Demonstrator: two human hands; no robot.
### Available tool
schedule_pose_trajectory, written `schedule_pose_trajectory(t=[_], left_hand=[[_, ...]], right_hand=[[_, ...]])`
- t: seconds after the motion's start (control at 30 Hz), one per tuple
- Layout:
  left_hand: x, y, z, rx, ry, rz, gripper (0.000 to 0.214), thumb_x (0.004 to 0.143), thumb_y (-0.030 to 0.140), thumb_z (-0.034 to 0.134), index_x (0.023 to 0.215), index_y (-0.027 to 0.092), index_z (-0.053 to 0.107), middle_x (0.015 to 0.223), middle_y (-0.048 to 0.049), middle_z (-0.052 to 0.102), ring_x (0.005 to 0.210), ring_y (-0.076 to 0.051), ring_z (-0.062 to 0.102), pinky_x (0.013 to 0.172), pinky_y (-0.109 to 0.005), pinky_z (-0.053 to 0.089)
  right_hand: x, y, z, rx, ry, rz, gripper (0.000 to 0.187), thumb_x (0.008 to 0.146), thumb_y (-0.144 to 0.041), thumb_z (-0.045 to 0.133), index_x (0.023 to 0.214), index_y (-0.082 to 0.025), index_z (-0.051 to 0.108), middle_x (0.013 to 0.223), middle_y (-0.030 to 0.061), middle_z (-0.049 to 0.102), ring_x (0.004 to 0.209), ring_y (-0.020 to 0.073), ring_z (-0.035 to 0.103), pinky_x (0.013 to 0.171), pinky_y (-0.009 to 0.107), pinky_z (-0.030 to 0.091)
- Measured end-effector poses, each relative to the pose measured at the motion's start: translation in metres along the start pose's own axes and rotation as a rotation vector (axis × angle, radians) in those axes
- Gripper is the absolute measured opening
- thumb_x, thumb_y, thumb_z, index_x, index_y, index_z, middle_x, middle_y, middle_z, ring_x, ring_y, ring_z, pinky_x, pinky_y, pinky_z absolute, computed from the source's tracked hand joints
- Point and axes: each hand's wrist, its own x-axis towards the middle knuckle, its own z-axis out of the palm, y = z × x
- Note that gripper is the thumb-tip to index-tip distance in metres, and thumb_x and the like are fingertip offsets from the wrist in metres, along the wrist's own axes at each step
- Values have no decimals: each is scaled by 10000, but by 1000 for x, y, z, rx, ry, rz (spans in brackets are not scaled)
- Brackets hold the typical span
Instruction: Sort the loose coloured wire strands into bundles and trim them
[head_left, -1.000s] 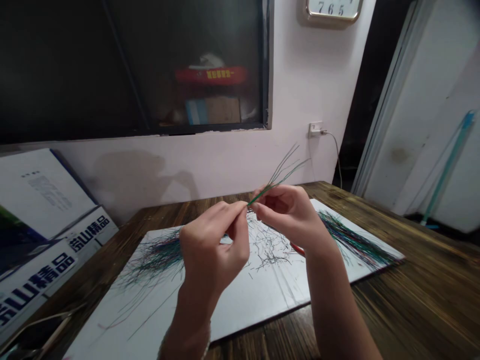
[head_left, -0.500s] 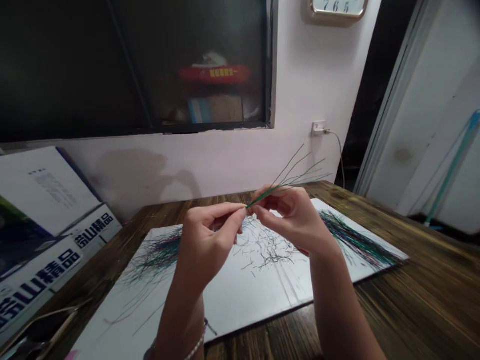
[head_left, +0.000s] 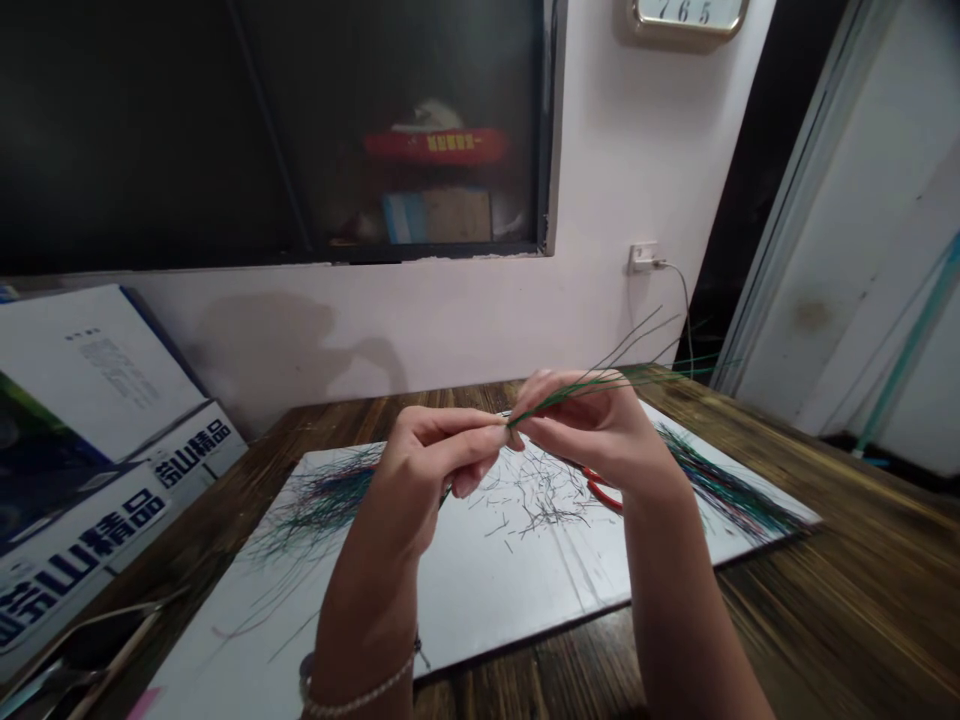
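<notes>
Currently the thin green wire bundle (head_left: 570, 392) sits just right of frame centre, its end pinched by the left hand (head_left: 420, 470), its shaft clenched in the right hand (head_left: 592, 425). Beneath lie wire clippings (head_left: 536, 495) on a white board (head_left: 480, 600), with red scissor handles (head_left: 604, 492) near the right wrist; the board rests on a wooden table (head_left: 847, 570).

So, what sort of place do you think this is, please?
Probably a small workroom for handwork, perhaps in a home: thin coloured strands lie in piles on a white board on a wooden table, with red-handled scissors nearby and printed boxes beside the table.
</notes>
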Motion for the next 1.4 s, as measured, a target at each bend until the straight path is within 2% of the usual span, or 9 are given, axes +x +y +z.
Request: schedule_pose_trajectory(t=[0.37,0.63,0.83,0.97,1.1,1.17,1.23,1.3,1.4], left_hand=[[4,-9,3,-299,-195,-171,223,678,166,609,459,171,562,411,61,253,370,-43,177,362,-218,117],[13,-14,4,-436,-428,-358,101,613,204,628,568,144,695,334,75,261,313,-15,123,316,-187,79],[10,-17,14,-351,-508,-352,94,612,155,614,573,145,699,365,58,338,329,-26,199,341,-209,83],[3,-9,22,-196,-547,-300,165,648,106,571,562,176,693,389,58,356,356,-45,245,374,-231,145],[-4,0,25,92,-371,-179,172,708,142,569,594,169,695,405,50,404,367,-62,310,371,-226,223],[-5,1,25,235,-154,-74,172,729,165,569,604,159,687,408,46,418,373,-68,329,367,-221,243],[-4,-1,24,406,141,82,161,746,185,579,628,153,684,445,30,479,407,-83,391,384,-222,293],[-2,-7,22,613,413,282,144,767,191,583,685,148,693,533,0,576,479,-106,485,446,-236,372],[3,-16,16,939,639,625,132,783,134,564,760,140,694,617,-27,639,524,-116,530,516,-253,410]], right_hand=[[-4,-6,-2,-115,-8,-91,231,678,45,631,818,-131,687,805,40,573,708,144,556,628,320,457],[-4,-6,-11,-70,-112,-107,149,701,-21,674,794,-135,697,829,39,575,753,130,563,659,280,466],[-7,0,-27,64,-276,-55,57,693,-156,741,742,-163,712,865,44,565,771,139,580,704,297,513],[-14,-11,-34,14,-405,-9,17,714,-182,730,722,-173,718,892,64,591,808,166,599,748,336,521],[-19,-27,-34,-128,-342,76,105,781,-184,670,875,-176,714,1034,94,609,937,196,603,832,362,506],[-20,-26,-35,-223,-223,151,297,798,-216,661,1094,-200,646,1121,103,599,1030,209,578,839,354,507],[-19,-20,-39,-354,-68,242,458,796,-250,669,1235,-219,543,1178,110,587,1079,215,561,844,353,510],[-17,-13,-44,-489,34,351,429,800,-305,663,1201,-194,561,1137,117,613,1034,216,587,834,359,515],[-17,-12,-48,-474,-35,451,322,822,-366,627,1050,-140,648,963,113,679,885,196,643,746,324,539]])
